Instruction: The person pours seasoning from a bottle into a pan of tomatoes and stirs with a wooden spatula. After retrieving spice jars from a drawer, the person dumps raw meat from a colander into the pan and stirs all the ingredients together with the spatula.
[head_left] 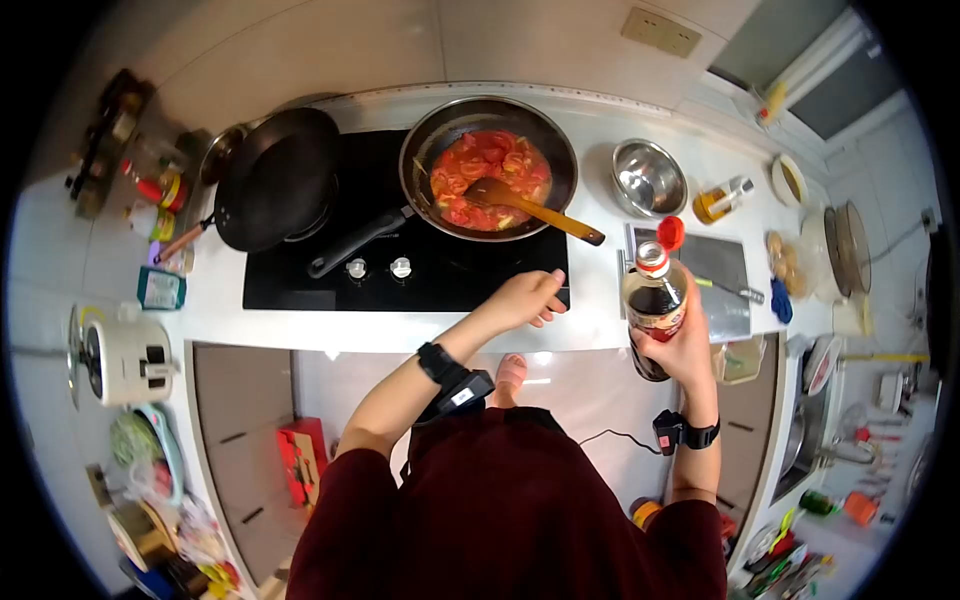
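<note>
Gripping btl (655,300), R hand (686,345) wrapped round it, over counter's (592,330) front edge; red cap (670,233) flipped up; L hand (526,300) loose, fingers half-curled, over hob (440,287) front; tomato mix (455,185) in pan (490,113) on hob, wood spoon (535,209) lying in it, handle across pan's R rim

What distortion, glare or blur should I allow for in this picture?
Head view: strong fisheye, the counter curving toward black corners; head view: bright reflections in the steel bowl and on the floor; head view: bottle and right hand look reasonably sharp, though the label's print is unreadable.
</note>
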